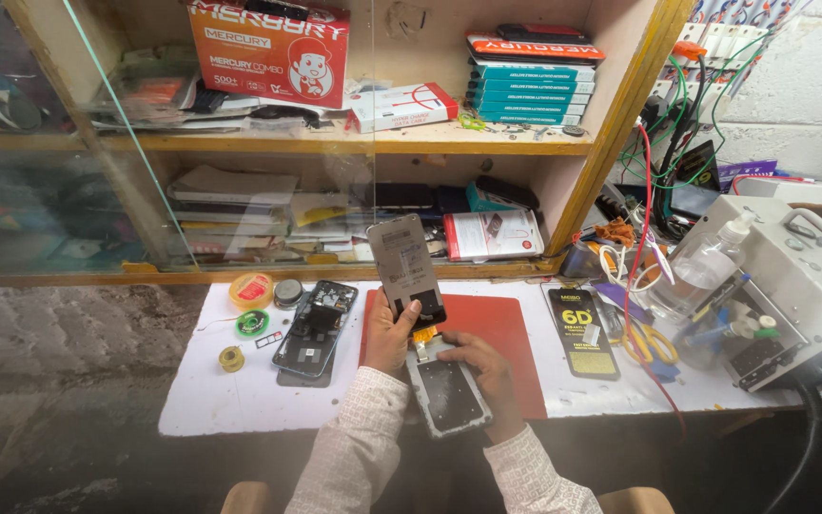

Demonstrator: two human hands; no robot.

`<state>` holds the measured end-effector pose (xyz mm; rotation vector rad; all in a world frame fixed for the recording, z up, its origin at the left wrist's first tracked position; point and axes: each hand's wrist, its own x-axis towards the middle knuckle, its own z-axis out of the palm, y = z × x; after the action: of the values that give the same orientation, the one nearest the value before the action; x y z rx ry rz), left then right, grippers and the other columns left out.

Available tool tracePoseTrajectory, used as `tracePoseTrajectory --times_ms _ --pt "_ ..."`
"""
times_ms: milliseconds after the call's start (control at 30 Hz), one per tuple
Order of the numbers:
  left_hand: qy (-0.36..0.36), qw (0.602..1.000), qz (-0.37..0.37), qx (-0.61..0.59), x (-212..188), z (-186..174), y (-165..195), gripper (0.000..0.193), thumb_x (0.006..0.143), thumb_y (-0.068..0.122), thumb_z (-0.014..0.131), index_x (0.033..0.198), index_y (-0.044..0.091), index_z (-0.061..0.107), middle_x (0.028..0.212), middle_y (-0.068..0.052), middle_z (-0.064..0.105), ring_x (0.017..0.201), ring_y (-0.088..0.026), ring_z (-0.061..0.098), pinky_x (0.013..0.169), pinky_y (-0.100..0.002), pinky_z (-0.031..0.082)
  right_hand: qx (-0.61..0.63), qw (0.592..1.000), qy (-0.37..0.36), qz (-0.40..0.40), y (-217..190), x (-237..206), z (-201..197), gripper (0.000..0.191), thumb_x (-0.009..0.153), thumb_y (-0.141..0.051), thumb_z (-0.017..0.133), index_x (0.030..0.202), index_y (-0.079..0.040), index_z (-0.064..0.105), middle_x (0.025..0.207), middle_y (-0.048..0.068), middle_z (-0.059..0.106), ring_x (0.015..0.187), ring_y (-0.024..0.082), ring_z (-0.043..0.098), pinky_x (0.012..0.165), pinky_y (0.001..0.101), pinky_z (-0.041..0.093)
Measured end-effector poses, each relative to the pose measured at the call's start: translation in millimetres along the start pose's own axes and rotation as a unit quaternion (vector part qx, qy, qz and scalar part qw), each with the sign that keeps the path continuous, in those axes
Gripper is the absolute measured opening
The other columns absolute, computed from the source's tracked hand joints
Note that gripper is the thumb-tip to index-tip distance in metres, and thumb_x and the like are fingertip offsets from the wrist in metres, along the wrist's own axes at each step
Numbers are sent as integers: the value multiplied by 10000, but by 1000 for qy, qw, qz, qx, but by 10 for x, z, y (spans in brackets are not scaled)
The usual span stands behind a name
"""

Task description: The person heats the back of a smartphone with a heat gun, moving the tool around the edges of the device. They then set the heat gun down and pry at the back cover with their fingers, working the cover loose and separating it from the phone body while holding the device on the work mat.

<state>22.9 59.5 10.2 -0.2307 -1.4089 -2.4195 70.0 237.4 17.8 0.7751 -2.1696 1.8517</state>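
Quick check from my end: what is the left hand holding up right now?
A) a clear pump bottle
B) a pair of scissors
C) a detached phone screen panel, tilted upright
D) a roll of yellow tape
C: the left hand grips the screen panel by its lower edge, tilted upright above the phone body under the right hand.

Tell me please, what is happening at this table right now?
A person sits at a white table with a red mat. The left hand holds a phone screen panel tilted up, and the right hand steadies the phone body below it. A second opened phone lies to the left, beside tape rolls.
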Motion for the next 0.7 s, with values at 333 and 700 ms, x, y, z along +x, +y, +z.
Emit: tracePoseTrajectory --times_ms 333,700 --pt "6 1000 -22 10 -3 -5 15 306 991 103 620 1280 13 572 1062 -69 714 874 -119 675 750 -279 575 112 993 -22 43 216 78 -67 246 775 96 693 1003 47 773 1355 180 627 1197 260 668 971 338 591" --pt "8 999 -39 -19 2 -86 -52 281 995 190 643 1173 -17 709 1018 -84 752 897 -145 710 822 -308 585 305 943 -38 125 310 116 -217 201 850 79 640 1013 42 751 1415 182 620 1114 242 696 930 349 600"
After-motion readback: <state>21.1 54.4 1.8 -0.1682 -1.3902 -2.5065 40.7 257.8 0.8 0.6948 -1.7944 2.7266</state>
